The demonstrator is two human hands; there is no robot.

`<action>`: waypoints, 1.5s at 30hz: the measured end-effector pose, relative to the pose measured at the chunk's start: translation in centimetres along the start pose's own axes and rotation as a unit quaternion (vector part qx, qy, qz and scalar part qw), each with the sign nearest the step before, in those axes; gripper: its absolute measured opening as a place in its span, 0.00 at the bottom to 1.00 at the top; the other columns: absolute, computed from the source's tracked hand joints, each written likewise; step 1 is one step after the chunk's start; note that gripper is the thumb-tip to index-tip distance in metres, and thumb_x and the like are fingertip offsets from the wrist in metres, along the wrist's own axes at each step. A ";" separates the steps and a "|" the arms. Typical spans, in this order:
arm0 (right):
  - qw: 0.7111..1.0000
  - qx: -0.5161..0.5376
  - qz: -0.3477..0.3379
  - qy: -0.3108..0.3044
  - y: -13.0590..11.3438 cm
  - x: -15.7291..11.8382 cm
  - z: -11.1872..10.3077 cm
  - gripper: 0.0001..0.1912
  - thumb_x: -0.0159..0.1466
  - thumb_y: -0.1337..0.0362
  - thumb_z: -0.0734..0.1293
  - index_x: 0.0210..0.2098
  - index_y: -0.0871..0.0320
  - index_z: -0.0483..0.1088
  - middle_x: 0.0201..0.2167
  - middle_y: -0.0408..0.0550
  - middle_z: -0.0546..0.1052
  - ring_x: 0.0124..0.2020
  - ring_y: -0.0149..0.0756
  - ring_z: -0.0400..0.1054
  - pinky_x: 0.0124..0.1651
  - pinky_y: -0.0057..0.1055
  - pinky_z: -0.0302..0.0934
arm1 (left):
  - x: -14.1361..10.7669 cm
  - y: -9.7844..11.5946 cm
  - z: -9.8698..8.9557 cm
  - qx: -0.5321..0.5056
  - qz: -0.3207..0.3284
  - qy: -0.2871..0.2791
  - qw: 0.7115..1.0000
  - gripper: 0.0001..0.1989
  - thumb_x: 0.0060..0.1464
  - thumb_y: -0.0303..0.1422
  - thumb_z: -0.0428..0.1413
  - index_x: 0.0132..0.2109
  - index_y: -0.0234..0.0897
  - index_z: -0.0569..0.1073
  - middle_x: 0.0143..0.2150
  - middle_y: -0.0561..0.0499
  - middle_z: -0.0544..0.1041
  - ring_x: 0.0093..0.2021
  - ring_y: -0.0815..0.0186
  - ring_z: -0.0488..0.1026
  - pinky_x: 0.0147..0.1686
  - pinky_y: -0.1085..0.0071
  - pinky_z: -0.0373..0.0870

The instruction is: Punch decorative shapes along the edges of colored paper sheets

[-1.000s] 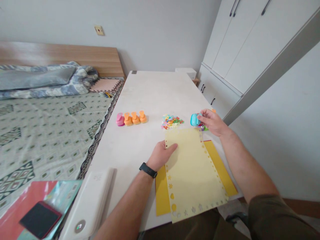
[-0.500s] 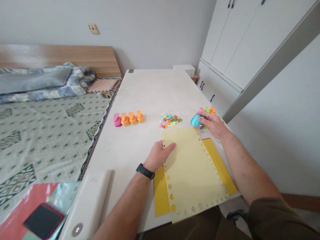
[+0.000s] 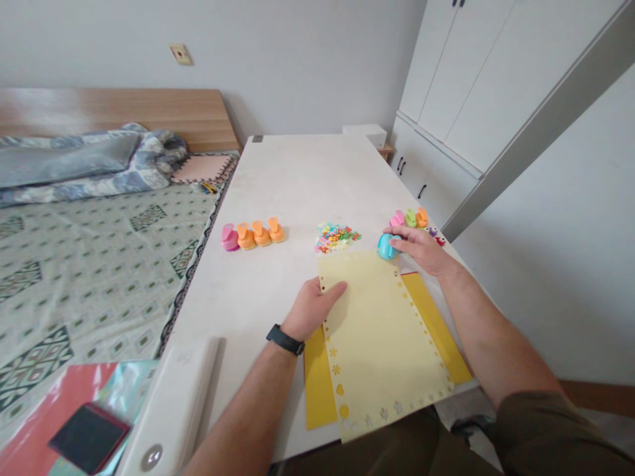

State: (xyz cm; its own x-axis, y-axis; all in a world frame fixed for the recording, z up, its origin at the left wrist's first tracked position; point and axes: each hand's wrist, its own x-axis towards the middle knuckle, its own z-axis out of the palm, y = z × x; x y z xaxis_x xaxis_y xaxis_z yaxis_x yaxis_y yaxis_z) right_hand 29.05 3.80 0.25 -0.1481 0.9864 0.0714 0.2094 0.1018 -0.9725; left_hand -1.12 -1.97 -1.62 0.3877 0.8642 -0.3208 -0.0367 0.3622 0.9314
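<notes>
My left hand [image 3: 317,305] grips the left edge of a pale yellow sheet of paper [image 3: 380,337], thumb on top and fingers underneath. Punched shapes, such as flowers, stars and hearts, line its left, right and near edges. In my right hand [image 3: 421,248] is a blue craft punch [image 3: 387,246], held between thumb and fingers at the sheet's far right corner. Whether the paper sits inside the punch's slot I cannot tell. Beneath the sheet lies darker yellow paper [image 3: 320,390]. Just beyond it is a pile of small colourful paper cutouts [image 3: 336,238].
Pink and orange craft punches [image 3: 253,235] stand in a row on the left of the white table [image 3: 297,178]. More punches [image 3: 410,218] sit behind my right hand. A long white device [image 3: 173,403] lies at the near left, beside a dark flat pad [image 3: 89,436]. A bed [image 3: 99,264] adjoins the table.
The blue punch has turned more upright and come slightly nearer the sheet's corner in my right hand. My left hand keeps its hold on the paper; the view has shifted slightly.
</notes>
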 end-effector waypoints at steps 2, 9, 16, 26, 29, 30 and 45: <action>1.000 0.002 0.003 -0.004 0.0 -0.1 0.0 0.22 0.60 0.50 0.74 0.51 0.52 0.78 0.46 0.48 0.80 0.46 0.43 0.73 0.52 0.40 0.67 | 0.0 0.1 0.0 -0.003 0.000 -0.004 1.000 0.27 0.51 0.48 0.66 0.52 0.34 0.78 0.46 0.42 0.84 0.38 0.55 0.82 0.36 0.64 0.79; 0.999 0.034 0.035 -0.011 0.4 -0.1 0.0 0.20 0.61 0.51 0.74 0.49 0.50 0.78 0.43 0.47 0.80 0.42 0.41 0.73 0.49 0.40 0.68 | -0.1 0.1 0.0 -0.011 0.002 -0.009 1.000 0.28 0.51 0.48 0.66 0.53 0.34 0.78 0.46 0.41 0.84 0.41 0.54 0.82 0.37 0.64 0.79; 0.997 0.061 0.055 -0.004 0.8 0.0 0.0 0.21 0.60 0.52 0.75 0.51 0.49 0.78 0.44 0.47 0.81 0.43 0.40 0.74 0.49 0.39 0.69 | -0.2 0.1 0.0 -0.011 -0.003 -0.010 1.000 0.28 0.52 0.47 0.65 0.54 0.33 0.78 0.47 0.41 0.83 0.39 0.55 0.82 0.36 0.64 0.79; 0.989 0.123 0.073 -0.039 0.5 -0.3 0.3 0.22 0.62 0.54 0.74 0.53 0.53 0.77 0.39 0.47 0.80 0.36 0.34 0.72 0.39 0.31 0.66 | -0.2 -0.1 0.0 -0.009 -0.004 -0.014 1.000 0.27 0.53 0.47 0.65 0.54 0.34 0.78 0.47 0.40 0.83 0.41 0.54 0.82 0.37 0.64 0.78; 0.988 0.136 0.064 -0.045 0.6 -0.2 0.3 0.21 0.62 0.55 0.75 0.52 0.54 0.76 0.39 0.47 0.80 0.36 0.33 0.72 0.40 0.30 0.66 | -0.1 -0.2 -0.1 -0.008 -0.003 -0.012 1.000 0.27 0.53 0.47 0.65 0.54 0.34 0.78 0.48 0.40 0.83 0.41 0.53 0.82 0.38 0.64 0.78; 0.987 0.143 0.063 -0.046 0.6 -0.2 0.3 0.20 0.61 0.56 0.75 0.52 0.55 0.76 0.39 0.47 0.80 0.36 0.33 0.72 0.40 0.30 0.66 | 0.0 -0.2 -0.1 -0.007 -0.003 -0.010 1.000 0.27 0.53 0.47 0.65 0.54 0.34 0.78 0.48 0.40 0.83 0.41 0.54 0.82 0.38 0.64 0.78; 0.984 0.166 0.051 -0.042 0.4 -0.1 0.4 0.18 0.60 0.58 0.77 0.47 0.55 0.77 0.38 0.46 0.79 0.33 0.32 0.72 0.38 0.29 0.66 | 0.0 -0.4 -0.3 -0.008 -0.003 -0.016 1.000 0.27 0.54 0.47 0.65 0.55 0.34 0.77 0.47 0.40 0.83 0.41 0.54 0.82 0.38 0.64 0.79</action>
State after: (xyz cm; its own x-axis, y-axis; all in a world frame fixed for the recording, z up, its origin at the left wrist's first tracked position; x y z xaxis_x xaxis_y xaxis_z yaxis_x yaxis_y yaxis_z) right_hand 28.71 3.70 -0.24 -0.2254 0.9736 -0.0353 -0.0987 -0.0589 -0.9934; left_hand -1.35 -2.00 -2.02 0.4174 0.8507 -0.3196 -0.0496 0.3725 0.9267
